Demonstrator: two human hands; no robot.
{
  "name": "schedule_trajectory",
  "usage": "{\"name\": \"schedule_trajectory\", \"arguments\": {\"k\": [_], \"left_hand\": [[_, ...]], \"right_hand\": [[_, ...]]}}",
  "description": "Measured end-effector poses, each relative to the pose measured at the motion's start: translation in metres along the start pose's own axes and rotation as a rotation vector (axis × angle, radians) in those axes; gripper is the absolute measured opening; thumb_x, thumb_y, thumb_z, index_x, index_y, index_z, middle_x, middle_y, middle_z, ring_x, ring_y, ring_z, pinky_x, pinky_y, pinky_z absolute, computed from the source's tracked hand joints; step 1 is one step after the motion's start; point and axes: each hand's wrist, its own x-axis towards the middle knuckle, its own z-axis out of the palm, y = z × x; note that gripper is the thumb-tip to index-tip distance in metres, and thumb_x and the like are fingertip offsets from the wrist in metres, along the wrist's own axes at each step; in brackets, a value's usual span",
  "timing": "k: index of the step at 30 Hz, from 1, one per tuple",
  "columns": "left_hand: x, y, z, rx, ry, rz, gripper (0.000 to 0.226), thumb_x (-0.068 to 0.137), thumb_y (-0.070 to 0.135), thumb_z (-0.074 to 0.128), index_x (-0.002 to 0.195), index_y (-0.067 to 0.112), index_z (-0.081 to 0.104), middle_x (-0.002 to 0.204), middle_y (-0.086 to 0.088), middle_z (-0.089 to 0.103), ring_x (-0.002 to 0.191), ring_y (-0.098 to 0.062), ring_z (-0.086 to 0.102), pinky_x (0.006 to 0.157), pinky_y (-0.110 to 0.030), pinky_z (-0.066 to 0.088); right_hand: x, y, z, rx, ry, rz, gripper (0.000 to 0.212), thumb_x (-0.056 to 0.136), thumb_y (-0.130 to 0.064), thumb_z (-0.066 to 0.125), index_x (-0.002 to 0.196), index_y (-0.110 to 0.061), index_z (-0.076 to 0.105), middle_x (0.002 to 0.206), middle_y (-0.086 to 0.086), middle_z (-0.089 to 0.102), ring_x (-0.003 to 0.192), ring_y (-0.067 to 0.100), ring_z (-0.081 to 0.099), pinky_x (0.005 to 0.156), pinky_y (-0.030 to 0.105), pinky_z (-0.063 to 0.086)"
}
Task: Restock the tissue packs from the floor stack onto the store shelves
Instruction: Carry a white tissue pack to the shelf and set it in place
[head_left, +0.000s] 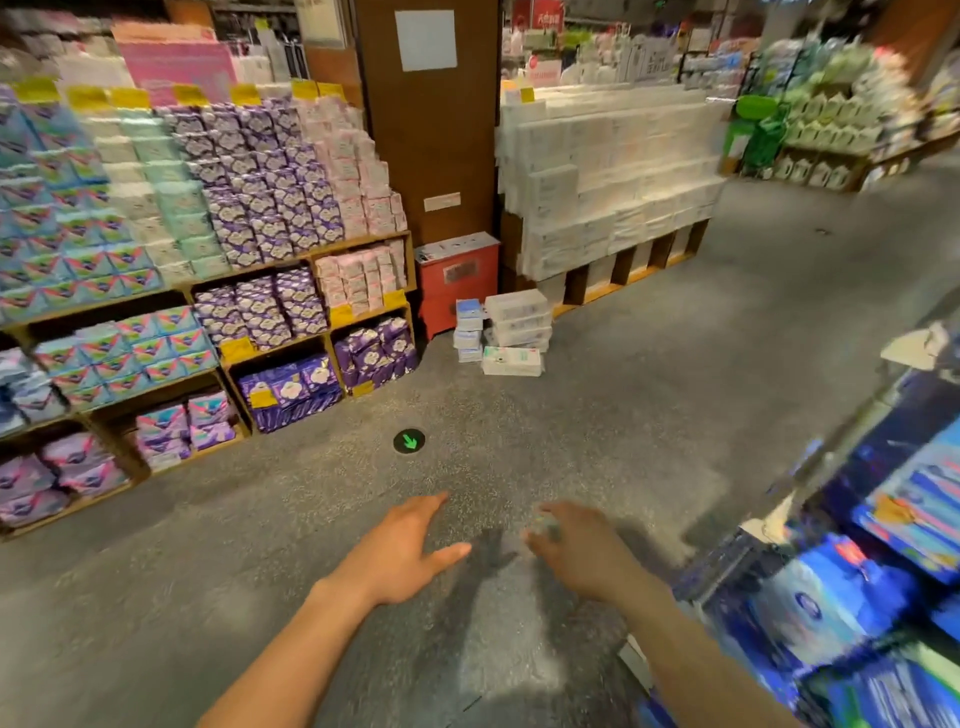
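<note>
A small stack of white tissue packs (514, 327) sits on the grey floor beside a red cabinet, with a narrower pile of blue-and-white packs (468, 330) at its left. Behind it rises a wooden shelf unit full of white tissue packs (613, 176). My left hand (402, 551) and my right hand (582, 551) are both stretched out low over the floor, well short of the stack. Their fingers are spread and hold nothing. The right hand is blurred.
Wooden shelves (311, 260) of purple, pink and blue packs fill the left side. A red cabinet (457, 280) stands against a brown pillar (431, 130). A green arrow marker (409, 441) lies on the floor. Blue packs (857, 571) crowd a shelf at my right.
</note>
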Motion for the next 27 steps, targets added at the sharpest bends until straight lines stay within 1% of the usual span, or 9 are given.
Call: {"name": "schedule_trajectory", "arguments": {"k": [3,6,10,14,17,19,21,23,27], "left_hand": [[0.079,-0.005,-0.015,-0.002,-0.012,0.020,0.089,0.086,0.072,0.049,0.156,0.022,0.026,0.158,0.000,0.034,0.144,-0.016,0.033,0.114,-0.024,0.023],[0.166,-0.016,-0.027,0.005,-0.040,0.052,0.107,0.073,0.090,0.033,0.155,0.022,0.027,0.158,-0.002,0.035,0.143,-0.018,0.035,0.115,-0.027,0.026],[0.294,-0.040,-0.043,0.063,-0.051,0.106,0.102,0.076,0.087,0.034,0.153,0.020,0.032,0.155,-0.004,0.040,0.141,-0.021,0.038,0.116,-0.033,0.031],[0.437,-0.064,-0.077,0.178,-0.071,0.167,0.123,0.064,0.100,0.011,0.153,0.019,0.034,0.155,-0.008,0.040,0.140,-0.028,0.040,0.114,-0.040,0.035],[0.533,-0.067,-0.111,0.271,-0.108,0.180,0.115,0.067,0.096,0.010,0.155,0.023,0.025,0.160,-0.007,0.031,0.145,-0.027,0.032,0.118,-0.042,0.029],[0.594,-0.068,-0.130,0.327,-0.122,0.215,0.108,0.073,0.091,0.015,0.156,0.023,0.024,0.161,-0.006,0.029,0.145,-0.027,0.031,0.118,-0.041,0.028],[0.646,-0.065,-0.144,0.358,-0.161,0.222,0.098,0.082,0.086,0.027,0.157,0.023,0.022,0.162,-0.006,0.026,0.147,-0.027,0.027,0.120,-0.041,0.025],[0.703,-0.065,-0.151,0.356,-0.185,0.228,0.089,0.088,0.076,0.038,0.157,0.024,0.019,0.163,-0.006,0.022,0.149,-0.026,0.022,0.121,-0.042,0.021],[0.814,-0.071,-0.160,0.347,-0.216,0.224,0.122,0.060,0.098,0.003,0.157,0.025,0.017,0.163,-0.007,0.023,0.149,-0.025,0.021,0.120,-0.043,0.022]], "right_hand": [[0.069,0.007,-0.034,-0.014,-0.010,0.031,0.051,0.101,-0.050,0.050,0.140,-0.017,0.053,0.146,0.005,0.052,0.134,0.024,0.048,0.111,0.039,0.039],[0.143,0.015,-0.058,-0.027,-0.025,0.043,0.059,0.099,-0.055,0.049,0.144,-0.016,0.048,0.148,0.006,0.049,0.137,0.025,0.044,0.113,0.041,0.036],[0.258,0.023,-0.090,-0.032,-0.024,0.063,0.070,0.099,-0.059,0.047,0.152,-0.014,0.038,0.156,0.007,0.040,0.143,0.026,0.038,0.117,0.040,0.032],[0.377,0.031,-0.134,-0.043,0.002,0.113,0.072,0.098,-0.062,0.043,0.146,-0.009,0.046,0.151,0.012,0.046,0.139,0.029,0.042,0.113,0.039,0.034],[0.461,0.048,-0.168,-0.016,0.109,0.181,0.122,0.067,-0.100,0.007,0.146,-0.017,0.049,0.152,0.007,0.048,0.139,0.026,0.044,0.114,0.040,0.037],[0.511,0.066,-0.189,-0.017,0.145,0.218,0.140,0.052,-0.103,-0.008,0.148,-0.018,0.048,0.150,0.006,0.050,0.138,0.026,0.046,0.113,0.038,0.038],[0.546,0.066,-0.217,0.030,0.114,0.257,0.116,0.072,-0.096,0.010,0.151,-0.017,0.042,0.154,0.006,0.046,0.141,0.026,0.042,0.115,0.038,0.035],[0.592,0.073,-0.239,0.059,0.070,0.281,0.084,0.093,-0.075,0.034,0.154,-0.018,0.037,0.158,0.005,0.039,0.146,0.025,0.035,0.118,0.039,0.030],[0.702,0.103,-0.270,0.041,0.033,0.273,0.077,0.095,-0.070,0.038,0.155,-0.020,0.034,0.159,0.005,0.037,0.147,0.027,0.031,0.119,0.048,0.029]]}}
